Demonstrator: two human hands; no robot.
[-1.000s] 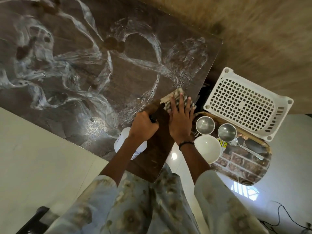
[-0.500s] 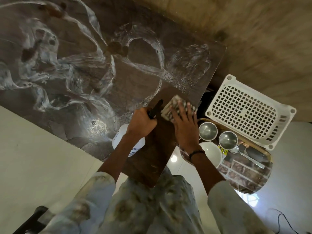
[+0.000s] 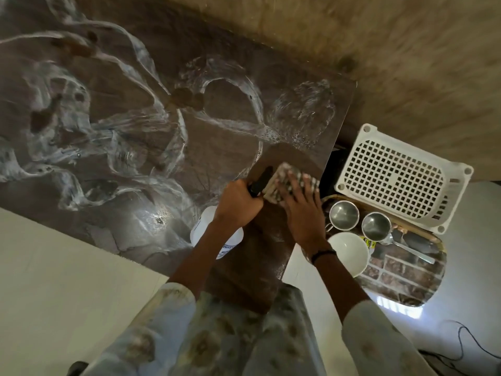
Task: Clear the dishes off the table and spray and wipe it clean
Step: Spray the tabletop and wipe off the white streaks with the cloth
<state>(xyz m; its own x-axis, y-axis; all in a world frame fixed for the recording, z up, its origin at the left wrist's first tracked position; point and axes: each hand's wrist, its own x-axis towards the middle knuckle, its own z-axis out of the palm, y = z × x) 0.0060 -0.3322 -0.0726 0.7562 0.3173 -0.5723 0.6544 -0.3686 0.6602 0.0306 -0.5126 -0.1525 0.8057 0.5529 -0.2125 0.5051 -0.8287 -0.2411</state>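
The left hand (image 3: 238,203) is curled round the neck of a white spray bottle (image 3: 217,234), the black spray head (image 3: 260,181) projecting forward from between thumb and fingers. The bottle body hangs below the wrist, over the near edge of the table (image 3: 135,147). The left forearm rises from the lower frame at a slight rightward tilt.

Immediately right of this grip, the right hand (image 3: 302,210) lies flat, fingers straight and spread, pressing a checked cloth (image 3: 284,183) against the tabletop. The cloth sits just beside the spray head, near the table's right edge. A dark band circles the right wrist.

Ahead and left of both hands, the table surface carries white foam streaks and swirls. A dry, dark strip runs from the cloth back toward the person.

Right of the pressing hand, off the table, a tray (image 3: 401,278) holds two steel cups (image 3: 344,214), a white bowl (image 3: 349,253) and a spoon (image 3: 406,248). A white perforated basket (image 3: 401,177) lies beyond the tray.
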